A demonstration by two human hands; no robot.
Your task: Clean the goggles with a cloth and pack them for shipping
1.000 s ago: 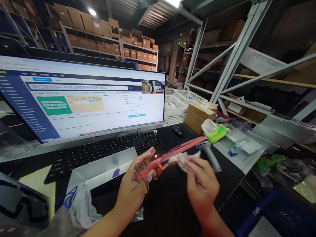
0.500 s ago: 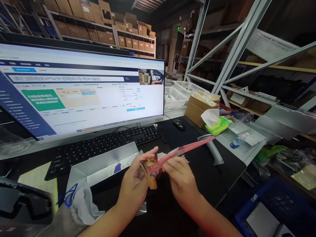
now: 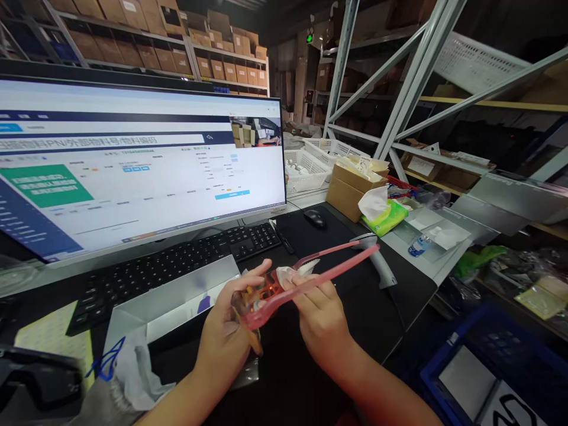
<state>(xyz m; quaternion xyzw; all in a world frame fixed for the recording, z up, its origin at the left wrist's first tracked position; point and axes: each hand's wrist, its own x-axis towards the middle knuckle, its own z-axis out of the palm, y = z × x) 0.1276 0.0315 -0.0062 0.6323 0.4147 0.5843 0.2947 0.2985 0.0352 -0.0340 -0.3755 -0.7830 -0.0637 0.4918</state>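
In front of me my left hand (image 3: 224, 334) is closed on the front of a pair of sunglasses (image 3: 331, 276) with pinkish-red temples and orange lenses. Both temples stick out to the right, over the desk. My right hand (image 3: 326, 328) pinches a piece of white tissue (image 3: 285, 276) against the lens side, its fingers between the two temples. Part of the lenses is hidden by my fingers. Left of my hands lies an open white box (image 3: 177, 296), with a grey pouch (image 3: 142, 370) and blue cord below it.
A monitor (image 3: 146, 160) and a black keyboard (image 3: 177, 251) stand behind. To the right are a mouse (image 3: 315, 219), a barcode scanner (image 3: 382, 269), a green tissue pack (image 3: 385, 219) and a cardboard box (image 3: 348, 192). A blue crate (image 3: 432, 361) sits at lower right.
The sunglasses have turned so that both temples now show apart, and more of the orange lenses and white tissue is visible. The view has shifted slightly right.
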